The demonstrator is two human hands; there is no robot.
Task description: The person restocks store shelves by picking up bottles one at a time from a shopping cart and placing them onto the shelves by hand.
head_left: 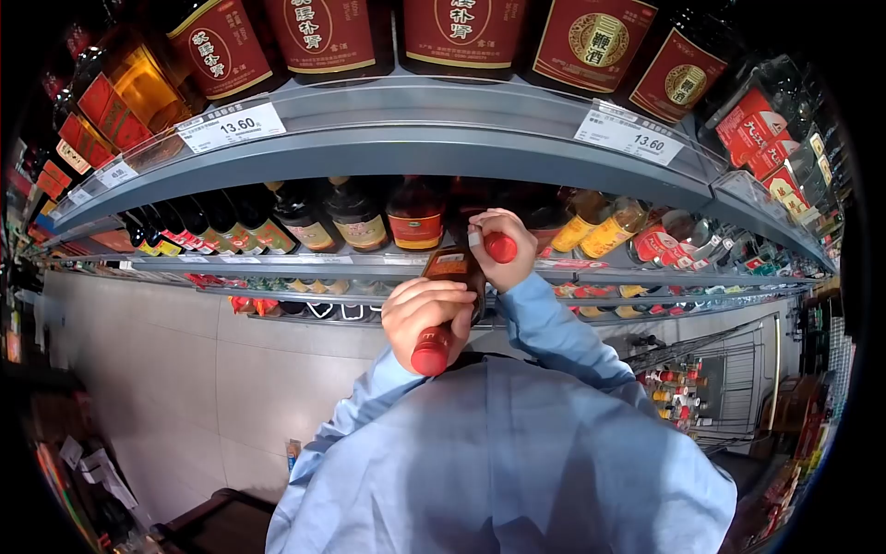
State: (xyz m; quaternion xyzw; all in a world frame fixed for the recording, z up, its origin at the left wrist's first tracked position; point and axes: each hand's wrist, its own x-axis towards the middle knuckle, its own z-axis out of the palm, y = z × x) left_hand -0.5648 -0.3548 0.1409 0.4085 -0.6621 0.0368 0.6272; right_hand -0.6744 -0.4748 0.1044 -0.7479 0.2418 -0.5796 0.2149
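My left hand is closed around the neck of a dark glass bottle with a red cap. The cap points toward me, and the bottle's label with a white sticker shows beyond my fingers. Farther forward, at the edge of the middle shelf, my right hand grips a second bottle by its neck; its red cap shows beside my fingers. Most of that second bottle's body is hidden. Just left of my right hand, a bottle with a red and yellow label stands on the shelf.
Large bottles with dark red labels fill the upper shelf, above price tags. Several bottles line the middle shelf. A wire shopping cart holding bottles stands at my right. Tiled floor lies at left.
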